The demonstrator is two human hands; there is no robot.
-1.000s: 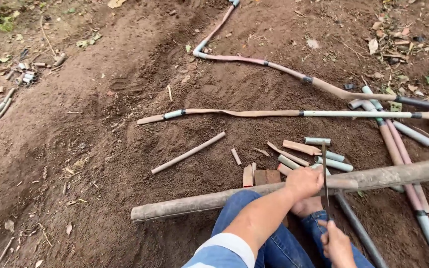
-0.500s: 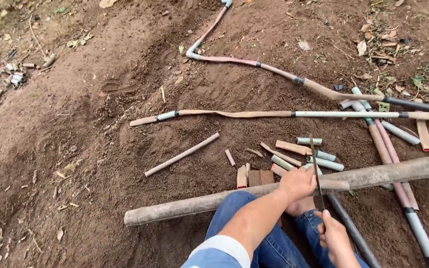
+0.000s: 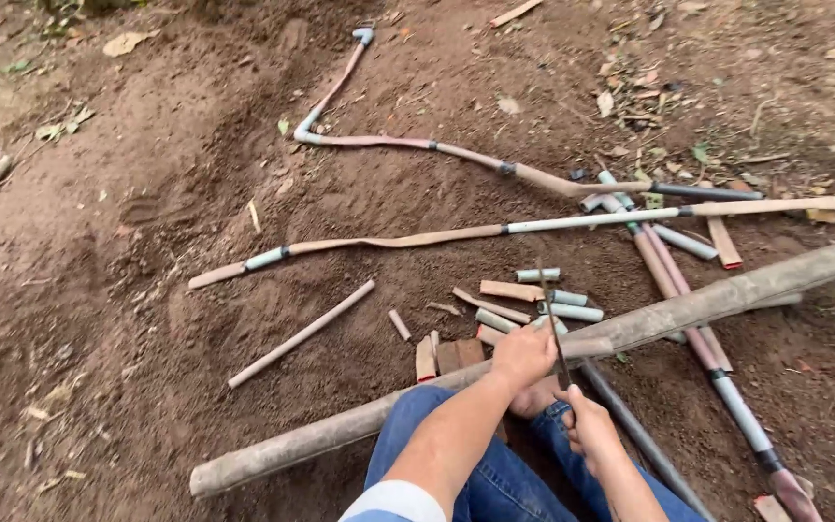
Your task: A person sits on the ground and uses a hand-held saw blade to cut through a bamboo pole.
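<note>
- The right hand (image 3: 587, 425) has drawn back toward the person, so it sits nearer than a second ago, its grip still closed on the thin dark blade (image 3: 555, 338).
- The blade now stands steeper, its tip up among the short cut pieces (image 3: 533, 304).
- The left hand (image 3: 524, 353) has stayed pressed on the long pole (image 3: 572, 353), but its knuckles have slid slightly left along it.
- The head camera has tilted, showing more far ground.
</note>
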